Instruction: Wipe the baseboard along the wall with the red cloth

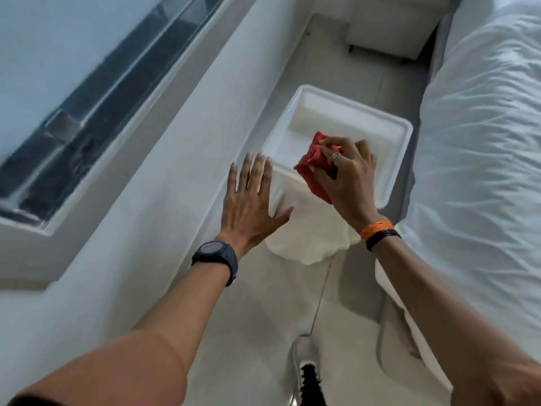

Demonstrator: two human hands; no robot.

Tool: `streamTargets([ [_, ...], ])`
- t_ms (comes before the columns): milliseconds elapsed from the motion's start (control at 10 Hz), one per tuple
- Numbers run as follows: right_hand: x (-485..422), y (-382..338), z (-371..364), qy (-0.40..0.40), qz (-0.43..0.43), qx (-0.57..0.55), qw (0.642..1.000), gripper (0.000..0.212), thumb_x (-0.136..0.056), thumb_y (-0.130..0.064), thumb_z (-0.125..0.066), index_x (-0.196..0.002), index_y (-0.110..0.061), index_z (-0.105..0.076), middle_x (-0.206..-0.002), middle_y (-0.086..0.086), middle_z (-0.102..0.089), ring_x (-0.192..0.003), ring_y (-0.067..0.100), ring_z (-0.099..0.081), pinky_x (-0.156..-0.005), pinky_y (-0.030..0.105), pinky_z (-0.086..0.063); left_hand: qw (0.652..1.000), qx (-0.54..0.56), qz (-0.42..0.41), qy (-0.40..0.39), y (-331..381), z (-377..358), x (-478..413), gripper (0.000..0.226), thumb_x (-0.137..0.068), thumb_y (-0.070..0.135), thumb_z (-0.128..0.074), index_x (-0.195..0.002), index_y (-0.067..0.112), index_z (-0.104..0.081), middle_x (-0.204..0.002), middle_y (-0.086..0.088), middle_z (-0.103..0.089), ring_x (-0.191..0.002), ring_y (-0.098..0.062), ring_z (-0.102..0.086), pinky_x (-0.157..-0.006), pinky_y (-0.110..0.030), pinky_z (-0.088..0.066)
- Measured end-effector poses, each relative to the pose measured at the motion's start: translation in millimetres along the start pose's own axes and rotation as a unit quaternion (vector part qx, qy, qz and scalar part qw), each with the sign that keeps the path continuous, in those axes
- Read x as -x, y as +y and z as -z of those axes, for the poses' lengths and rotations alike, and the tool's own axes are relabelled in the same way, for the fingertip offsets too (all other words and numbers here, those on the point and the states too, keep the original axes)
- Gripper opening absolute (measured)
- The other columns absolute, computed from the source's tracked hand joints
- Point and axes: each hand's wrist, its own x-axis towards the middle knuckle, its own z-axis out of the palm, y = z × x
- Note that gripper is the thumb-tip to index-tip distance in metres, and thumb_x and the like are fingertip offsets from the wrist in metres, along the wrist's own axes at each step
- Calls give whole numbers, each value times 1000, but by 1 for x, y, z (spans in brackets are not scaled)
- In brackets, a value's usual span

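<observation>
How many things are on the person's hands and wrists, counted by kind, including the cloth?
Red cloth, bunched in the right hand: 1
Ring, right hand: 1
Wristbands, right wrist, one orange, one black: 2
Black watch, on the wrist of the open left hand: 1
Total: 5

A pale tiled floor (328, 63) carries a white rectangular tub (392, 133) at the centre, a crumpled white cloth (310, 238) just at its six o'clock side, and a white cabinet (389, 24) at twelve o'clock.
</observation>
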Motion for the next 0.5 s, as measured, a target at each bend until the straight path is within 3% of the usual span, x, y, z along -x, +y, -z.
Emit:
streamTargets([
  [100, -38, 23, -3, -42, -7, -26, 999, 53, -87, -56, -57, -112, -12, -74, -125, 3, -65, -102, 32, -48, -81, 41, -35, 999, 19, 26, -5, 15, 10, -46, 111, -90, 85, -8, -167, 5, -17, -173, -17, -17, -162, -35, -9, -131, -58, -9],
  [200, -66, 45, -21, -110, -10, -23, 994, 46, -87, -48, -61, -107, -10, -76, -124, 4, -66, -105, 35, -49, -83, 46, -38, 999, 18, 37, -12, 20, 9, -74, 104, -93, 79, -17, -166, 6, -19, -172, -17, -20, -161, -36, -12, -130, -58, -12],
  [300, -74, 59, -42, -187, 19, 50, 981, 36, -90, -39, -69, -118, -17, -73, -133, 5, -60, -114, 35, -47, -87, 46, -36, 998, 4, 55, -32, 20, 5, -87, 100, -92, 74, -23, -165, 6, -23, -171, -18, -24, -160, -36, -17, -130, -57, -14],
  [400, -68, 60, -62, -265, 17, 97, 959, 65, -90, -55, -63, -146, -25, -49, -153, 7, -39, -133, 34, -36, -102, 54, -31, 994, 22, 80, -71, 18, 0, -96, 106, -86, 77, -16, -167, 8, -15, -173, -15, -18, -161, -34, -13, -130, -54, -12],
  [500, -63, 58, -59, -309, -18, 94, 946, 89, -88, -72, -54, -159, -29, -21, -166, 7, -13, -149, 32, -16, -112, 65, -18, 990, 35, 96, -93, 15, 2, -98, 112, -82, 81, -12, -168, 9, -9, -174, -14, -13, -161, -31, -10, -131, -52, -11],
])
